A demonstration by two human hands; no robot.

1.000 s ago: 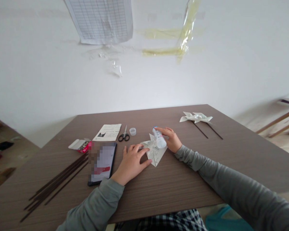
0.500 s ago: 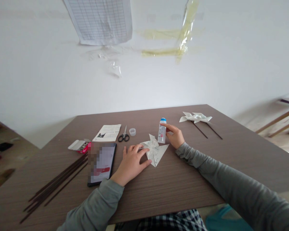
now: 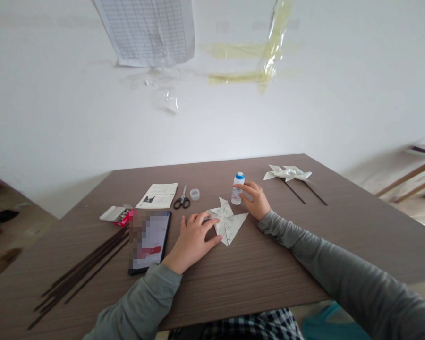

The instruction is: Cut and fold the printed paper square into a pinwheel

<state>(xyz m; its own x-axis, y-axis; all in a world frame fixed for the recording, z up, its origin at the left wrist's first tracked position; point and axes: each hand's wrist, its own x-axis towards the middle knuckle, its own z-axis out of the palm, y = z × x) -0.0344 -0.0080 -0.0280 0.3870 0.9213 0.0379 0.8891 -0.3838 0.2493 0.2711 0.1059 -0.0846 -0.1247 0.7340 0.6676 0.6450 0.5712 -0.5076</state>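
A folded printed-paper pinwheel [image 3: 230,224] lies flat on the brown table [image 3: 269,264]. My left hand [image 3: 194,238] rests over its left side, fingers spread, the fingertips on the paper. Just behind the paper stands a small clear bottle with a blue cap [image 3: 237,189], upright. My right hand [image 3: 257,200] has its fingers around the bottle's right side. Left of the bottle are a small clear round cap [image 3: 194,194] and black-handled scissors [image 3: 182,202].
A phone [image 3: 150,243], dark sticks [image 3: 81,274], an open red box [image 3: 118,215] and folded printed paper [image 3: 157,195] are on the left. Two finished paper pinwheels on sticks [image 3: 288,173] lie at the back right. A white wall [image 3: 198,132] rises behind the table.
The bottle has come upright from a tilt toward me and sits slightly farther back. My right hand's fingers have shifted on it. My left hand has stayed in place.
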